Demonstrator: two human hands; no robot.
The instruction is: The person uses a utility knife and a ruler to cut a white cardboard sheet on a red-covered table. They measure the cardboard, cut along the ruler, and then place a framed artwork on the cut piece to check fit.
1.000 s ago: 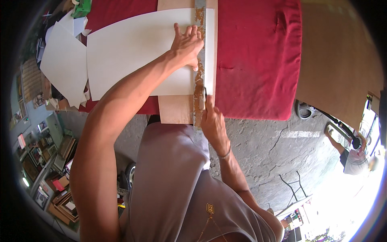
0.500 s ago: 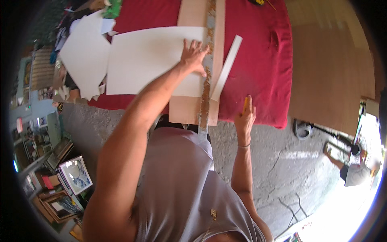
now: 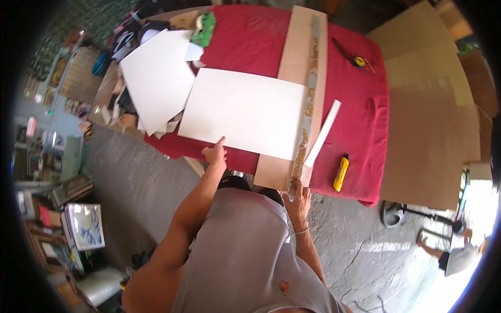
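Note:
A large white board (image 3: pixel 245 112) lies on the red cloth, its right end meeting a long, worn metal straightedge (image 3: pixel 308 109). My left hand (image 3: pixel 215 154) is at the board's near edge, index finger stretched out onto it, holding nothing. My right hand (image 3: pixel 298 205) grips the near end of the straightedge, where the fingers partly cover the metal. Beneath both runs a light wooden plank (image 3: pixel 300 47). Just right of the straightedge rests a narrow white strip (image 3: pixel 323 133), slanted. A yellow utility knife (image 3: pixel 341 173) lies by itself on the cloth.
The red cloth (image 3: pixel 360 125) covers the table. A second white board (image 3: pixel 156 78), a green box (image 3: pixel 203 28) and scraps crowd its left side. A tape measure (image 3: pixel 358 61) lies far right. Brown panels (image 3: pixel 422 141) stand beyond the right edge; frames (image 3: pixel 86 227) lean at left.
My right hand has put down the yellow knife and taken the straightedge's near end. My left hand has left the straightedge for the board's near edge. The view has shifted.

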